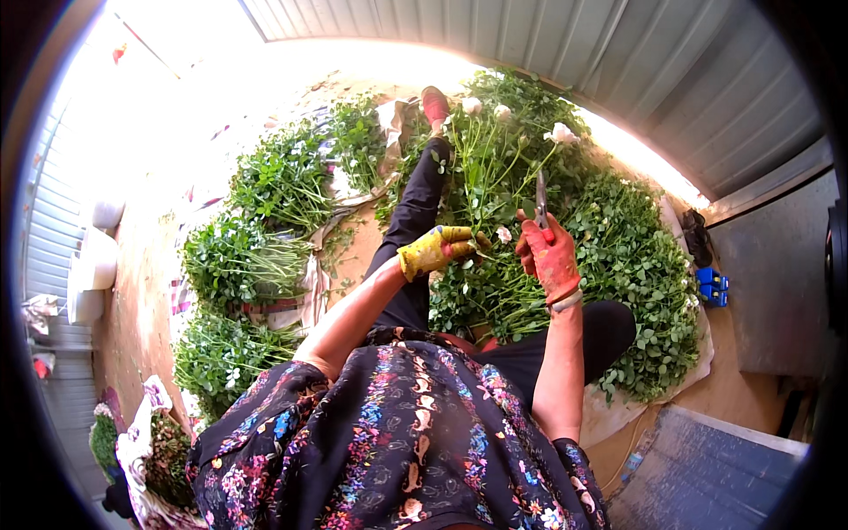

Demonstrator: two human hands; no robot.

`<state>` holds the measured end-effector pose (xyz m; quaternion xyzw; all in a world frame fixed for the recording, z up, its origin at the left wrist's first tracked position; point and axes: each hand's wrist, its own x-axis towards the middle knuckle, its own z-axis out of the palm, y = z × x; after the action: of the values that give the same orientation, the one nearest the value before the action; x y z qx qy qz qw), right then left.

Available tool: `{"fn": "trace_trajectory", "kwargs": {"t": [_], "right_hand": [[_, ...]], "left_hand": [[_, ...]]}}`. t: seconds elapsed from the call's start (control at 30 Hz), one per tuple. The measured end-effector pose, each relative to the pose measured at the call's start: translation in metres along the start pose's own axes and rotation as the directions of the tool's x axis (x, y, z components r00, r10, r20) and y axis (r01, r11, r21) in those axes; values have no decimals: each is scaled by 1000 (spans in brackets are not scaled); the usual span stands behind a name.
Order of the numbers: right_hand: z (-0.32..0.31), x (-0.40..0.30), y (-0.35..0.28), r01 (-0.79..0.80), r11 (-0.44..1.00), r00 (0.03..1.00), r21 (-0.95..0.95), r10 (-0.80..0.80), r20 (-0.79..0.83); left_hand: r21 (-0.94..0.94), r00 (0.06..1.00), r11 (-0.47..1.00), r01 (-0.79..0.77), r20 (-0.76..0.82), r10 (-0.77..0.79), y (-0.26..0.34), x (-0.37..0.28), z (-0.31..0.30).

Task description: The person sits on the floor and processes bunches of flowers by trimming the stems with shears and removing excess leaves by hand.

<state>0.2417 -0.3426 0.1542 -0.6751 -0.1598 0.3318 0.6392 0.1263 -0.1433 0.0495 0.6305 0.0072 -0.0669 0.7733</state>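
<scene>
My left hand (pixel 440 250), in a stained yellow glove, is closed around the lower part of several green rose stems (pixel 478 182). The stems fan upward, and pale roses (pixel 501 112) show at the top. In a red glove, my right hand (pixel 548 255) grips pruning shears (pixel 542 199), whose blades point away from me. A larger pale rose (pixel 562 134) leans to the right above the shears; where its stem ends cannot be made out. Beneath both hands lies a thick heap of leafy cut stems (pixel 510 291), with a small pinkish bloom (pixel 504 234) between the gloves.
Leafy bundles (pixel 265 258) line the cloth on my left. More greenery (pixel 636 285) curves around my right knee. Blue containers (pixel 712 287) stand by a metal panel (pixel 775 265) at right. White tubs (pixel 98 258) are along the left wall. A corrugated wall (pixel 530 33) rises ahead.
</scene>
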Motion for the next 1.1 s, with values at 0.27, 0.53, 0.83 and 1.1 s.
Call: {"fn": "trace_trajectory", "kwargs": {"t": [0.27, 0.53, 0.83, 1.1], "right_hand": [[21, -30, -1, 175, 974, 984, 147, -176, -5], [39, -25, -28, -33, 934, 999, -357, 44, 23], [18, -10, -43, 93, 562, 990, -822, -138, 18], [10, -13, -72, 64, 303, 992, -951, -126, 27]], "left_hand": [[-47, 995, 996, -77, -70, 73, -4, 5, 5], [-332, 992, 936, -114, -92, 88, -19, 6, 14], [43, 980, 999, -9, -200, 17, -17, 14, 32], [99, 980, 995, 14, -199, 6, -31, 23, 43]]}}
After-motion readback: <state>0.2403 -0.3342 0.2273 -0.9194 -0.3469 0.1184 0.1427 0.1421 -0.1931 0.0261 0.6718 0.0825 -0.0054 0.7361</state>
